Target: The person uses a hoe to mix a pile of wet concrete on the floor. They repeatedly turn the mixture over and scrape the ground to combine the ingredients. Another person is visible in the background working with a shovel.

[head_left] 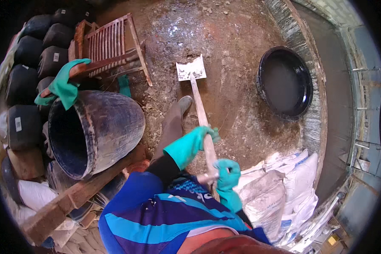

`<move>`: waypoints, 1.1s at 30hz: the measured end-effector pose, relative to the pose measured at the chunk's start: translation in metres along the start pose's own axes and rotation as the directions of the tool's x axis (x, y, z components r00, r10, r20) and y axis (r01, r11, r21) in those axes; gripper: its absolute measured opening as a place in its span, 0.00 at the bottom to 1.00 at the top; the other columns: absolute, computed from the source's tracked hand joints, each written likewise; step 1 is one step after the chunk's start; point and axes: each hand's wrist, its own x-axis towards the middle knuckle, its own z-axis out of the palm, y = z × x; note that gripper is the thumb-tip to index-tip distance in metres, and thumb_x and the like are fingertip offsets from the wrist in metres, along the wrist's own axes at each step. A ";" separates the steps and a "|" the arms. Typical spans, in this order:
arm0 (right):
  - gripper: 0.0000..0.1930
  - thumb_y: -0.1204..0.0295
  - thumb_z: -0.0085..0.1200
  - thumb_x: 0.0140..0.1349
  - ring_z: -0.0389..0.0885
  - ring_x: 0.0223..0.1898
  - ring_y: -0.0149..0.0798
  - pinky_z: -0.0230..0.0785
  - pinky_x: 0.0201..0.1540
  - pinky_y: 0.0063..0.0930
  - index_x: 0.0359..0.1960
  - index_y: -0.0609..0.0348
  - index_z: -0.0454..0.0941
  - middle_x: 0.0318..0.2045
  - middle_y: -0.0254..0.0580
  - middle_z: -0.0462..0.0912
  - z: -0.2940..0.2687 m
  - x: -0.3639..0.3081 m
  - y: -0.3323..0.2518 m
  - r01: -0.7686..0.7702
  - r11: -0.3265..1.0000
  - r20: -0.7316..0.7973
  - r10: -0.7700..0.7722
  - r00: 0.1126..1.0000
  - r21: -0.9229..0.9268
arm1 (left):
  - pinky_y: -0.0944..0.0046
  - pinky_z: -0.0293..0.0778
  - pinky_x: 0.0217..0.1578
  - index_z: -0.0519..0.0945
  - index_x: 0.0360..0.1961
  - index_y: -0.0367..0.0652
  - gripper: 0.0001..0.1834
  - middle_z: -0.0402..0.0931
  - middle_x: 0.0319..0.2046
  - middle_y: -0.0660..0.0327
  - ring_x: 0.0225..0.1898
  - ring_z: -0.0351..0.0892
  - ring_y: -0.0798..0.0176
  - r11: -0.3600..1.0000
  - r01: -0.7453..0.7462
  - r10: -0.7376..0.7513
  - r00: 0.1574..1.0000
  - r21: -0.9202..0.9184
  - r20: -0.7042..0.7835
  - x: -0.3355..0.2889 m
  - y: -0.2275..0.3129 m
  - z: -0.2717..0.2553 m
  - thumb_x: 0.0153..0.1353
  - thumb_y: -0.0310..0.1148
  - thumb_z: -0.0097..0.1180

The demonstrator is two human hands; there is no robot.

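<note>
Both gloved hands are on the shovel (197, 108) right now. The left hand (199, 137) sits higher up the wooden shaft, its fingers (211, 133) clenched around the wood. The right hand (227, 173) is lower, close to the body, fingers wrapped tight on the butt end of the handle. The pale, mud-smeared blade rests flat against the reddish dirt ground (241, 42), straight out in front of the person's boot (184, 103).

Taking the shovel as the marker: to its left lies a big dark drum (101, 127) tipped on its side, mouth open, with a spare green glove (63, 86) draped over its rim. Beyond the drum stands a wooden slatted chair (110, 46). To the right of the blade, well apart, sits a round black basin (285, 82) holding murky water. Behind the handle's end, stacked white sacks (279, 186) pile up.

The shovel looks stiff and front-heavy, with the weight in the metal blade. That wide two-hand spacing suits it: one hand forward for leverage, one at the end to steer. The wet rubber gloves on smooth wood may slip.
</note>
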 end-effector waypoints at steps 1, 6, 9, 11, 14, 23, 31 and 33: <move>0.05 0.75 0.61 0.57 0.81 0.34 0.36 0.75 0.40 0.30 0.33 0.59 0.78 0.30 0.39 0.82 -0.028 0.004 0.016 -0.166 0.985 -0.088 0.170 0.981 0.049 | 0.46 0.82 0.42 0.60 0.55 0.47 0.24 0.75 0.41 0.51 0.35 0.81 0.50 0.998 0.039 -0.038 0.999 -0.057 0.017 0.026 -0.020 -0.001 0.58 0.18 0.45; 0.21 0.72 0.61 0.57 0.79 0.31 0.40 0.77 0.33 0.36 0.50 0.60 0.69 0.39 0.44 0.78 -0.044 -0.004 0.037 -0.443 0.827 -0.509 0.562 0.652 0.346 | 0.49 0.82 0.38 0.62 0.52 0.48 0.24 0.75 0.40 0.51 0.34 0.82 0.50 0.982 0.085 -0.066 0.991 -0.171 0.115 0.089 -0.087 0.001 0.56 0.18 0.50; 0.22 0.71 0.61 0.58 0.77 0.28 0.41 0.76 0.29 0.37 0.51 0.58 0.65 0.39 0.43 0.76 -0.038 -0.001 0.077 -0.531 0.746 -0.461 0.665 0.587 0.401 | 0.50 0.82 0.37 0.64 0.52 0.48 0.23 0.77 0.38 0.52 0.33 0.82 0.51 0.989 0.034 -0.021 0.996 -0.145 0.084 0.128 -0.062 -0.011 0.57 0.21 0.56; 0.19 0.70 0.60 0.59 0.76 0.27 0.41 0.76 0.28 0.36 0.49 0.56 0.67 0.36 0.42 0.75 -0.036 -0.003 0.117 -0.550 0.694 -0.402 0.719 0.568 0.465 | 0.54 0.82 0.37 0.68 0.48 0.48 0.16 0.79 0.36 0.58 0.33 0.81 0.57 0.999 -0.016 0.017 0.999 -0.042 0.040 0.173 -0.034 -0.033 0.60 0.25 0.57; 0.16 0.67 0.60 0.60 0.75 0.26 0.42 0.75 0.30 0.40 0.45 0.56 0.68 0.34 0.42 0.75 -0.008 0.009 0.172 -0.560 0.536 -0.295 0.834 0.466 0.631 | 0.54 0.81 0.34 0.68 0.48 0.47 0.17 0.79 0.35 0.58 0.30 0.80 0.58 0.992 -0.125 0.125 0.992 0.005 -0.034 0.225 0.021 -0.048 0.60 0.24 0.57; 0.25 0.49 0.57 0.61 0.75 0.32 0.44 0.71 0.31 0.45 0.52 0.48 0.68 0.34 0.41 0.76 0.049 0.068 0.273 -0.500 0.488 -0.273 0.854 0.442 0.716 | 0.64 0.69 0.22 0.70 0.37 0.44 0.09 0.72 0.21 0.61 0.21 0.72 0.61 0.975 -0.161 0.172 0.983 0.154 -0.063 0.316 0.121 -0.061 0.57 0.19 0.50; 0.31 0.46 0.61 0.56 0.76 0.34 0.50 0.74 0.31 0.46 0.52 0.54 0.71 0.38 0.48 0.76 0.014 0.046 0.164 -0.514 0.589 -0.387 0.804 0.452 0.624 | 0.60 0.75 0.19 0.72 0.39 0.35 0.15 0.75 0.23 0.53 0.19 0.78 0.56 0.952 -0.281 0.290 0.955 0.120 -0.067 0.191 0.109 0.040 0.50 0.14 0.55; 0.30 0.46 0.61 0.56 0.77 0.33 0.49 0.74 0.32 0.45 0.51 0.56 0.73 0.36 0.47 0.77 -0.015 0.032 0.133 -0.511 0.615 -0.396 0.784 0.478 0.600 | 0.59 0.79 0.22 0.73 0.39 0.34 0.14 0.77 0.25 0.52 0.22 0.81 0.55 0.933 -0.310 0.333 0.936 0.184 -0.110 0.157 0.088 0.060 0.50 0.15 0.57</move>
